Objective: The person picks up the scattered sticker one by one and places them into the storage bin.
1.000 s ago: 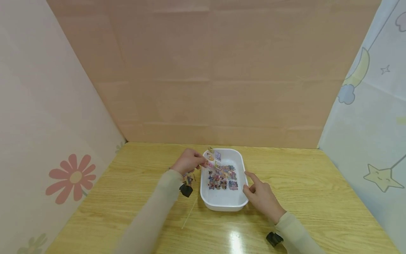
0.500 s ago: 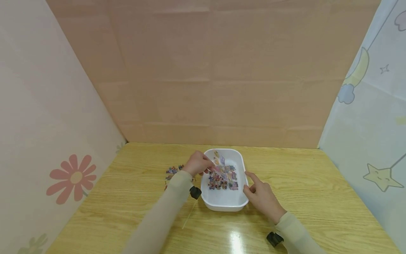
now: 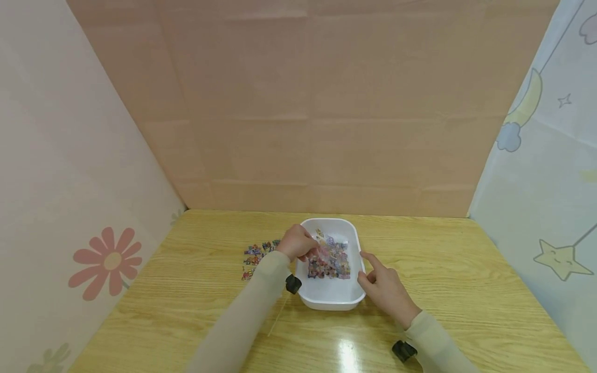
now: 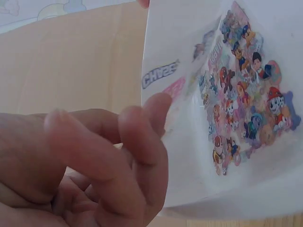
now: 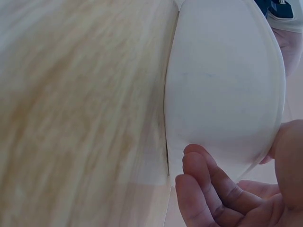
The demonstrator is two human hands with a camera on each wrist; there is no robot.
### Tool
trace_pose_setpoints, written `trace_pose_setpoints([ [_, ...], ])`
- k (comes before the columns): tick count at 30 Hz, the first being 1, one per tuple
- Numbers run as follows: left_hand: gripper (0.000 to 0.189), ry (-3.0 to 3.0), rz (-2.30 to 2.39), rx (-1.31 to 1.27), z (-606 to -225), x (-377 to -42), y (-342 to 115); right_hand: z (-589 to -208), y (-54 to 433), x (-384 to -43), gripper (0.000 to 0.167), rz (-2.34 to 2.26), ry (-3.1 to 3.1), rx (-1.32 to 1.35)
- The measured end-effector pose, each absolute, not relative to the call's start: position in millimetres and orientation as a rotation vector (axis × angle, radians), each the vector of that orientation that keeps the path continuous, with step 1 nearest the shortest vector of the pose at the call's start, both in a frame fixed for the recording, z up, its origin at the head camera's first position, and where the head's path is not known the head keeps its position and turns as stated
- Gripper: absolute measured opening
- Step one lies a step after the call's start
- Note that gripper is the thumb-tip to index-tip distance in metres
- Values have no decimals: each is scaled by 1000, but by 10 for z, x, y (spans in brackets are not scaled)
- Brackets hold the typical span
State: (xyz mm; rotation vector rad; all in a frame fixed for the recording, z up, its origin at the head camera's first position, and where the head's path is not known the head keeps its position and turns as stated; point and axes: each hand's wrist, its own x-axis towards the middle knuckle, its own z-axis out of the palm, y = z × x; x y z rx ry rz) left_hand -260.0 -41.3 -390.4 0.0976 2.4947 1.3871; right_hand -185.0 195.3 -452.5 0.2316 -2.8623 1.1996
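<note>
My left hand (image 3: 298, 243) pinches a clear sticker sheet (image 3: 322, 238) at its left edge, over a white plastic tub (image 3: 328, 292). Printed lettering shows on the sheet (image 4: 163, 75) in the left wrist view, where it stands tilted. Beneath it, on the tub's floor, lie colourful cartoon puppy stickers (image 4: 236, 99), partly seen through the sheet. My right hand (image 3: 387, 290) holds the tub's right rim. In the right wrist view its thumb is at the rim and its curled fingers (image 5: 196, 165) are by the outer wall.
More colourful stickers (image 3: 252, 256) lie on the wooden table (image 3: 186, 290) left of the tub, partly behind the left forearm. A thin pale strip (image 3: 278, 316) lies in front of them. A plain backdrop (image 3: 308, 129) rises behind the table, with patterned sheets at both sides.
My left hand has moved right and slightly down, lowering the clear sheet into the tub over the stickers. More stickers on the table have come into sight. My right hand has stayed put.
</note>
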Motion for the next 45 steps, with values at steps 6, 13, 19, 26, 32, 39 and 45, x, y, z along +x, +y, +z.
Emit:
trace_pose_setpoints([
  [6,24,2530,1325,60,-3908,-2613,-392,-4514,1951,-1847,53,1204,-2863,235],
  [13,19,2525,1287,-4,-3866,-2603,-377,-4526,1955,-1851,53,1199,-2861,253],
  [19,35,2500,1276,-39,-3852,-2611,-378,-4517,1958,-1854,54,1205,-2860,248],
  [26,21,2469,1321,27,-3861,-2611,-473,-4521,1966,-1857,54,1216,-2853,252],
  [32,22,2465,1428,96,-3917,-2611,-744,-4540,1967,-1856,55,1231,-2862,239],
  [39,30,2530,1501,29,-3988,-2616,-1268,-4547,1960,-1858,55,1245,-2865,223],
  [45,20,2684,1383,-68,-4162,-2527,-1703,-4550,1965,-1857,54,1238,-2861,220],
])
